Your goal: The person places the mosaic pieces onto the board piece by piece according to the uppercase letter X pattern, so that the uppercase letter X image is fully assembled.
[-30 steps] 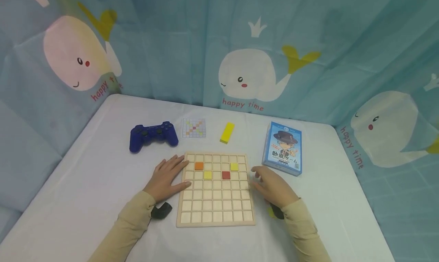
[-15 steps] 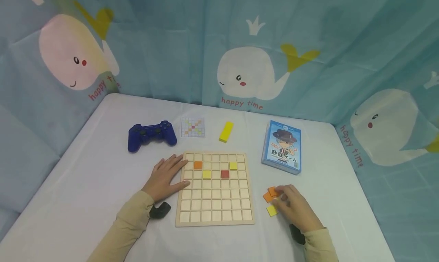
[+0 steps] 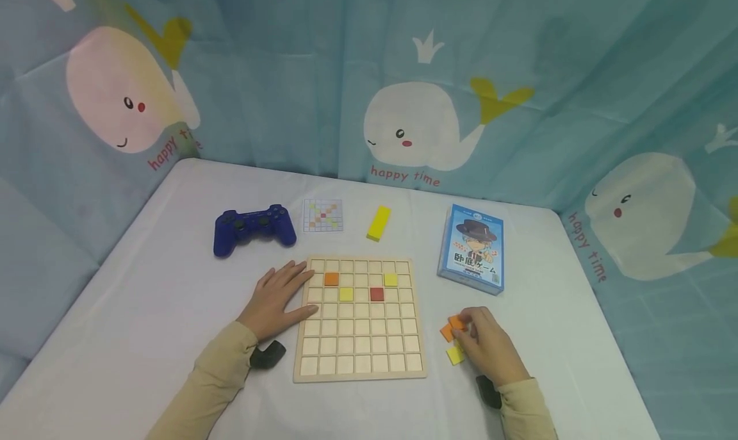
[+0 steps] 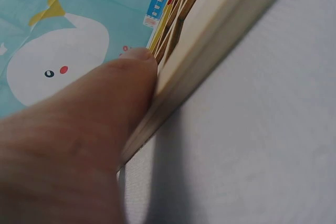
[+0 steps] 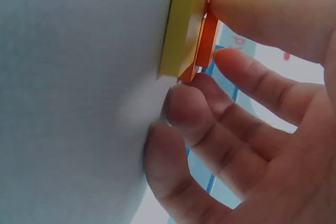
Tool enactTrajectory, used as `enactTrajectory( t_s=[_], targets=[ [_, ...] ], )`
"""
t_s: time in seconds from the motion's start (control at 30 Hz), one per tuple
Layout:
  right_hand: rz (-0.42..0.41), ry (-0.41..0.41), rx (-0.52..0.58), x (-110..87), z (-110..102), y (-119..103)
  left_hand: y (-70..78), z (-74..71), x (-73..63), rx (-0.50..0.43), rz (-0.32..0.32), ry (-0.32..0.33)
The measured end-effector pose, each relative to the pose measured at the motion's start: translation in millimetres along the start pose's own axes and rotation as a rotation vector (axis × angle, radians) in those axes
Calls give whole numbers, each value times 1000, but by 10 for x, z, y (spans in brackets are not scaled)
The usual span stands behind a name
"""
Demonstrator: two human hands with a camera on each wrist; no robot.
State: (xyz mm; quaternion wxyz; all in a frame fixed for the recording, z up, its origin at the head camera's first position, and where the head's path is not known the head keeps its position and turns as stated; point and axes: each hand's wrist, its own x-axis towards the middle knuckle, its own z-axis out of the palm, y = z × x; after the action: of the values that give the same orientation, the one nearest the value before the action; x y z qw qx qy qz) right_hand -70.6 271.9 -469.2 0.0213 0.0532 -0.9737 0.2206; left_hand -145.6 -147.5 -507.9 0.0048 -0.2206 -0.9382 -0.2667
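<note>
A wooden grid board (image 3: 361, 379) lies at the front middle of the table, with one orange, one red and two yellow tiles in its cells. My left hand (image 3: 279, 302) rests with extended fingers on its left edge; in the left wrist view the thumb (image 4: 121, 82) lies against the wooden rim. To the board's right, my right hand (image 3: 490, 344) is at a small group of loose tiles. Its thumb and index finger pinch the top orange tile (image 5: 210, 40), which overlaps another orange tile (image 3: 446, 332). Beside them lies a yellow tile (image 3: 454, 355).
Behind the board are a blue game controller (image 3: 254, 227), a small card with a coloured grid pattern (image 3: 323, 216) and a yellow block (image 3: 378, 223). A blue game box (image 3: 473, 248) lies at the right. A whale-print curtain (image 3: 277, 94) hangs behind the table.
My right hand has moved from the board's right edge toward the front right, uncovering the loose tiles, and now pinches an orange one. The left hand stays at the board's left edge.
</note>
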Motion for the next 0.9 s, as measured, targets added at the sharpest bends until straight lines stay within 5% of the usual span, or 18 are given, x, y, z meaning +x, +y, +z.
enactTrajectory(
  t_s=[0.53,0.9],
  targets=[
    [-51,18,-69,-7,17,-17,12,8,-10,2,-7,-2],
    [-295,73,-116,206,-76,-195,10,-1,-7,-3,-11,-2]
  ],
)
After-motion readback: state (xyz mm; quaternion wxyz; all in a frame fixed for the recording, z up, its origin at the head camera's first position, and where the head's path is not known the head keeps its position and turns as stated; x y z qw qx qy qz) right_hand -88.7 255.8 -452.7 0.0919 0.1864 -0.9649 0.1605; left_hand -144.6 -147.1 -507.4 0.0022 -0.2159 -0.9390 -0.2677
